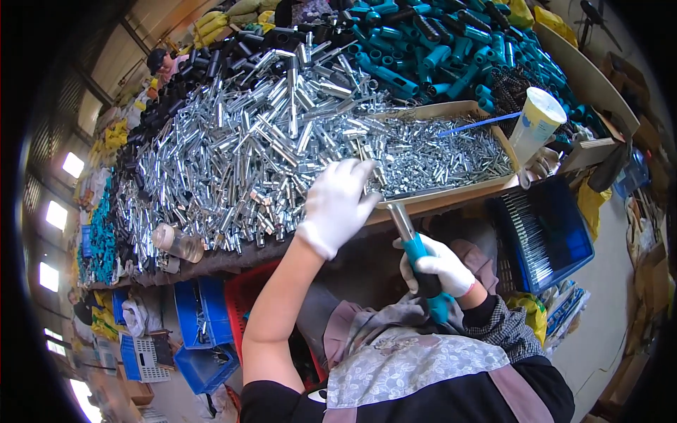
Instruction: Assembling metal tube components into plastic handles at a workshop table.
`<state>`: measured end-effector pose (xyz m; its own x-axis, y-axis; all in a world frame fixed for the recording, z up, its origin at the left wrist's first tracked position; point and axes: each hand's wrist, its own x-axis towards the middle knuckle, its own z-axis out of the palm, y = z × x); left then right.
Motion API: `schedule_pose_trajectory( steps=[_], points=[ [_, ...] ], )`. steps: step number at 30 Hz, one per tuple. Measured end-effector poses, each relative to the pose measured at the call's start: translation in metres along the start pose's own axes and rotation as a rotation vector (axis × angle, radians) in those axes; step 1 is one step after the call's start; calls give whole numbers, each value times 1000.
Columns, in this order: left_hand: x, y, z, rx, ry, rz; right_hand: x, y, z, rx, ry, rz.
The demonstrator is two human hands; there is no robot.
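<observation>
My left hand (337, 203), in a white glove, is at the near edge of a heap of shiny metal tubes and fittings (275, 148). Its fingers are bent forward with the thumb apart, and no part shows between them. In my right hand (443, 268), also gloved, is a teal and black tool handle (415, 248) with a silver metal tube at its upper end. It tilts up toward the left hand, over my lap. Just beyond, a shallow tray (451, 194) holds many small metal pieces.
A yellow and white cup (537, 120) stands at the tray's right, a blue stick (483, 125) beside it. Teal handles (451, 53) pile up behind. A clear bottle (178, 243) lies front left. Blue crates (575, 243) stand right and lower left.
</observation>
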<state>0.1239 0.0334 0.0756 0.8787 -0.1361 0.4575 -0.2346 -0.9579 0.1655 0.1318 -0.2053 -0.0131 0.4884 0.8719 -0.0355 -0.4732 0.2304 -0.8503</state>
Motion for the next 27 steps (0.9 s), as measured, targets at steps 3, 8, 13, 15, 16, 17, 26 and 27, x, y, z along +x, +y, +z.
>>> schedule_pose_trajectory(
  steps=[3,8,13,15,16,17,26,27],
  points=[
    [34,-1,20,94,-297,-96,-5,3,-1,-43,20,-25],
    [50,-12,30,91,-309,-80,-6,-2,5,-12,9,-63],
    [35,-22,43,-114,-51,-131,-2,14,3,40,51,-79],
    [31,-20,52,-171,-12,-157,0,16,5,48,49,-54],
    [30,-21,55,-193,11,-171,1,16,6,48,49,-55],
    [31,-20,51,-310,26,-255,1,16,9,36,57,-60],
    [-45,15,17,-1489,108,-935,2,2,17,-271,187,7],
    [-57,20,21,-1444,156,-951,3,4,19,-265,181,17]
  ],
)
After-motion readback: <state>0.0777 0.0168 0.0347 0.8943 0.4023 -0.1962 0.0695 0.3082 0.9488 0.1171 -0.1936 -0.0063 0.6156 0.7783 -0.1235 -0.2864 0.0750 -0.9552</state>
